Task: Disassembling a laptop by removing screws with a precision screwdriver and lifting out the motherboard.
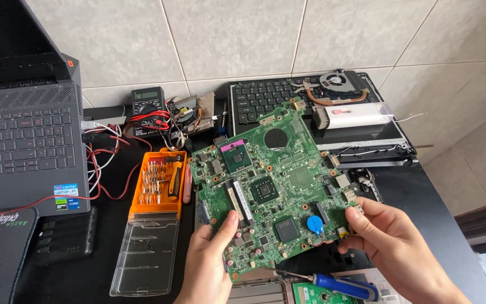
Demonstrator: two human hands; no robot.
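Two hands, left (209, 264) and right (392, 242), are gripping a green rectangular circuit board (274, 183); an orange plastic bit case (157, 183) is holding metal bits beside it.

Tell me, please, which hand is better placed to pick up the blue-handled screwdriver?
Probably the right hand: the blue-handled screwdriver lies just below it, while the left hand holds the green circuit board's far edge.

Green motherboard (271, 188) held tilted above black desk (423, 191) by both hands. Left hand (209, 264) gripping lower left edge, thumb on top face beside memory slots. Right hand (395, 247) pinching lower right edge, blue round coin cell (314, 224) just left of fingertips. Blue-handled screwdriver (344, 286) below right fingers. Orange bit set (158, 183) up-left of left thumb, clear lid open.
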